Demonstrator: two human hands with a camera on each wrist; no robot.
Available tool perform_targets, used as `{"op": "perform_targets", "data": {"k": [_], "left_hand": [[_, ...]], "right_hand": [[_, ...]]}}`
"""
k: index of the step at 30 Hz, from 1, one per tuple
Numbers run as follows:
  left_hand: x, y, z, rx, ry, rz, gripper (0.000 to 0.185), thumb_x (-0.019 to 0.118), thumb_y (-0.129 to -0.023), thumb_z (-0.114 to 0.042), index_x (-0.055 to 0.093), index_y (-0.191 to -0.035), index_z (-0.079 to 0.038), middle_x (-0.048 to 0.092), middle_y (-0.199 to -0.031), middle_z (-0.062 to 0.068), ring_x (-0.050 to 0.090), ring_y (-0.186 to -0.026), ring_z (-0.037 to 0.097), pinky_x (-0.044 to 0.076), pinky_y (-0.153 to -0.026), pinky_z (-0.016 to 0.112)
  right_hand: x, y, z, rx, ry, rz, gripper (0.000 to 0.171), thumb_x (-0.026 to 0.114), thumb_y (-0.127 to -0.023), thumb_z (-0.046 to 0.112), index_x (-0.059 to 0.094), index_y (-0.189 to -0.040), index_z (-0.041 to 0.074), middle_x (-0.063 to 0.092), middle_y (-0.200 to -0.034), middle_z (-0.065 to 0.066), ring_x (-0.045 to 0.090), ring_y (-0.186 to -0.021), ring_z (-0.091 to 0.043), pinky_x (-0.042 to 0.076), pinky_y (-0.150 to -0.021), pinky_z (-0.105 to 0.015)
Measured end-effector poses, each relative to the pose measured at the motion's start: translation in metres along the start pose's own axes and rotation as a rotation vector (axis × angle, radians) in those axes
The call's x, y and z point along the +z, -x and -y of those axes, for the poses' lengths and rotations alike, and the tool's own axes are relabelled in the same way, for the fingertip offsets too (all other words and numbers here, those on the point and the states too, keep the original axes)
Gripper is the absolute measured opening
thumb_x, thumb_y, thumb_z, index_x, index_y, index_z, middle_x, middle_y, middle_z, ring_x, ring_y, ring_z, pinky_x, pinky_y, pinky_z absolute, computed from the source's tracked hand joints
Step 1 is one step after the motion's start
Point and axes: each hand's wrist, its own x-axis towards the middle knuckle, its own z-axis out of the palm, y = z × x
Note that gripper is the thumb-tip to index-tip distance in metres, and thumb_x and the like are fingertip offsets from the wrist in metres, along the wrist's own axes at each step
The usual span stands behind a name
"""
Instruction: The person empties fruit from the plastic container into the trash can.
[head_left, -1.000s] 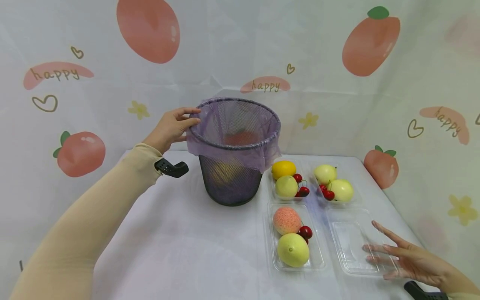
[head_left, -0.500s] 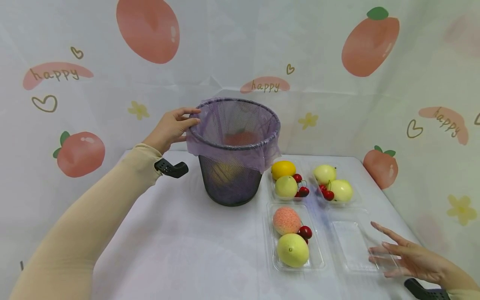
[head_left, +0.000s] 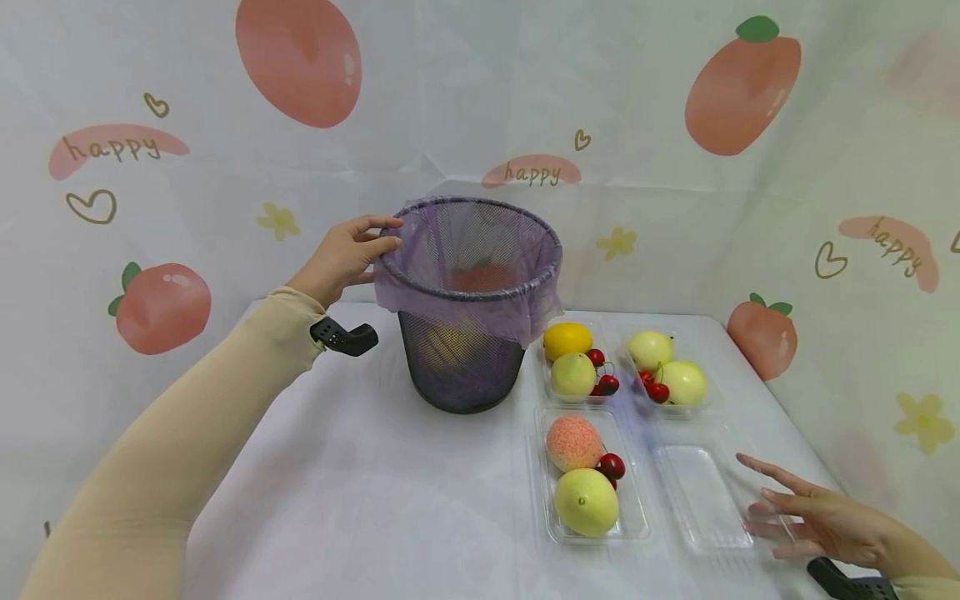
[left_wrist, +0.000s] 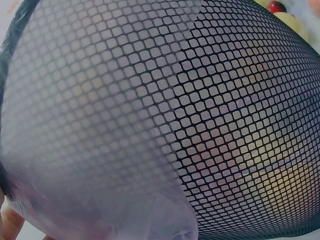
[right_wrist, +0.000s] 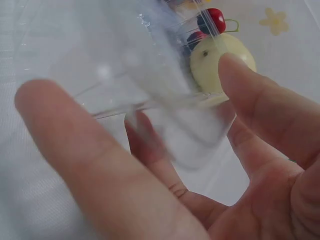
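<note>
Grip first, from the head view: the left hand (head_left: 341, 258) rests its curled fingers on the far-left rim of the bin (head_left: 467, 304), thumb and fingers holding the purple liner (head_left: 457, 302) folded over the edge. The right hand (head_left: 813, 521) lies flat, fingers spread and straight, at the near-right edge of the empty tray (head_left: 705, 504), touching or just off its rim; I cannot tell which. That tray runs long from near to far and lies to the left of this hand, so the right hand is much the nearer one. Left of it sits a tray with a pink fruit (head_left: 572, 442), a cherry and a green fruit (head_left: 586, 501). Two more fruit trays stand farther off, between these and the bin, on the white tabletop (head_left: 360, 500).

Left wrist view: black mesh (left_wrist: 235, 130) fills the frame, the liner draped over its left part; the hand barely shows.

Right wrist view: open fingers (right_wrist: 90, 165) spread under a clear tray edge (right_wrist: 150, 100), holding nothing firmly; a green fruit and cherries lie beyond.
</note>
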Motion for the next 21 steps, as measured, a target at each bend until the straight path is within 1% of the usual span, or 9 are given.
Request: {"op": "perform_targets", "data": {"k": [7, 9, 13, 15, 19, 21], "left_hand": [[0.0, -0.001, 0.001, 0.0, 0.0, -0.001, 0.047, 0.059, -0.097, -0.026, 0.048, -0.142, -0.023, 0.044, -0.146, 0.008, 0.049, -0.123, 0.021, 0.043, -0.108, 0.045], [0.0, 0.0, 0.001, 0.001, -0.002, 0.001, 0.047, 0.059, -0.097, -0.026, 0.048, -0.142, -0.022, 0.044, -0.146, 0.008, 0.048, -0.123, 0.021, 0.043, -0.107, 0.045], [-0.001, 0.0, 0.001, 0.002, -0.002, 0.003, 0.047, 0.059, -0.097, -0.027, 0.048, -0.143, -0.022, 0.044, -0.146, 0.009, 0.048, -0.123, 0.021, 0.043, -0.107, 0.045], [0.0, 0.0, 0.001, 0.001, 0.0, 0.0, 0.047, 0.059, -0.097, -0.026, 0.048, -0.142, -0.022, 0.046, -0.143, 0.007, 0.048, -0.123, 0.021, 0.043, -0.107, 0.045], [0.0, -0.001, 0.001, 0.001, 0.002, -0.005, 0.047, 0.06, -0.097, -0.027, 0.049, -0.142, -0.022, 0.048, -0.136, 0.005, 0.048, -0.122, 0.02, 0.043, -0.107, 0.046], [0.0, -0.001, 0.001, 0.0, 0.005, -0.006, 0.047, 0.06, -0.096, -0.027, 0.049, -0.142, -0.022, 0.047, -0.136, 0.005, 0.048, -0.121, 0.02, 0.043, -0.107, 0.046]], "right_hand": [[0.001, -0.001, -0.002, -0.024, -0.006, 0.03, 0.06, 0.021, -0.108, 0.008, 0.045, -0.135, 0.055, 0.049, -0.129, -0.005, 0.053, -0.125, -0.014, 0.053, -0.094, -0.04], [0.001, -0.002, -0.002, -0.02, -0.005, 0.024, 0.059, 0.021, -0.108, 0.008, 0.046, -0.135, 0.054, 0.05, -0.129, -0.004, 0.053, -0.124, -0.014, 0.053, -0.095, -0.041], [0.0, -0.003, -0.003, 0.001, 0.06, -0.037, 0.054, 0.023, -0.108, 0.013, 0.05, -0.132, 0.053, 0.052, -0.126, -0.002, 0.057, -0.119, -0.013, 0.052, -0.097, -0.042], [-0.001, -0.003, -0.003, 0.015, 0.097, -0.068, 0.05, 0.024, -0.108, 0.017, 0.053, -0.13, 0.052, 0.054, -0.125, -0.001, 0.058, -0.117, -0.013, 0.052, -0.098, -0.042], [-0.007, -0.003, -0.001, 0.035, 0.137, -0.112, 0.046, 0.024, -0.108, 0.021, 0.056, -0.127, 0.05, 0.055, -0.125, 0.002, 0.058, -0.115, -0.013, 0.052, -0.097, -0.039], [-0.011, -0.002, 0.001, 0.037, 0.153, -0.135, 0.045, 0.025, -0.108, 0.023, 0.056, -0.126, 0.049, 0.056, -0.126, 0.006, 0.058, -0.114, -0.01, 0.052, -0.096, -0.035]]}}
